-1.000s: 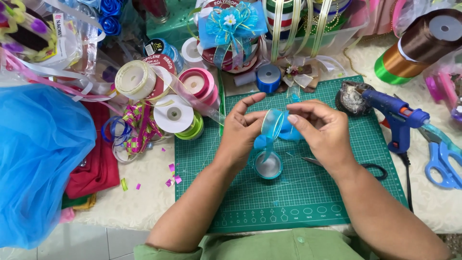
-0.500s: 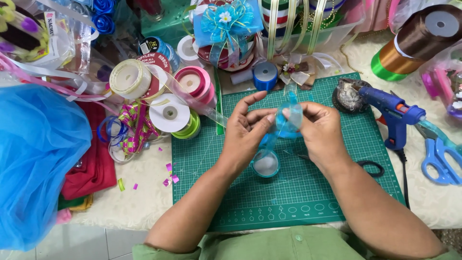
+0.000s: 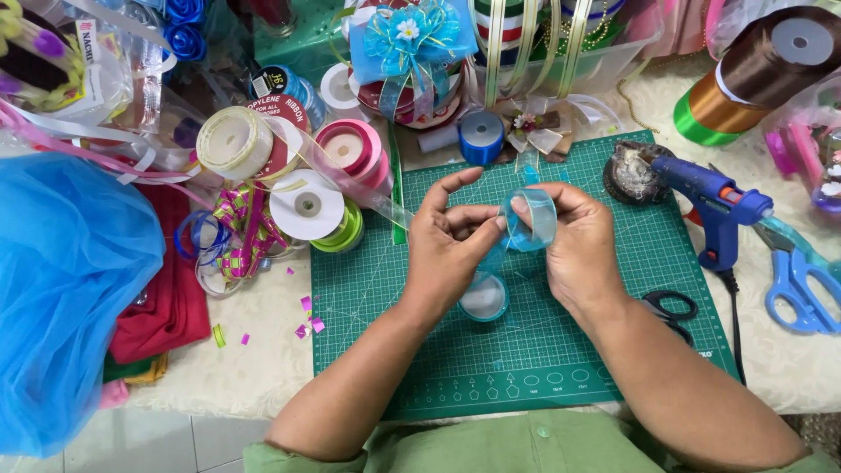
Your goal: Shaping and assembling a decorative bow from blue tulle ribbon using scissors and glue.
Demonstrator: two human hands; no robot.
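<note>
On a craft table crowded with ribbon spools, a green cutting mat (image 3: 543,368) fills the middle, and the hands work above its far half. Since a second ago the sheer blue ribbon (image 3: 536,219) has risen from near its small spool (image 3: 484,298) and now stands as a rounded loop, so the folding has moved on. The left hand (image 3: 447,241) pinches the loop's left side with fingers together, while the right hand (image 3: 583,245) seems clamped on its right side.
</note>
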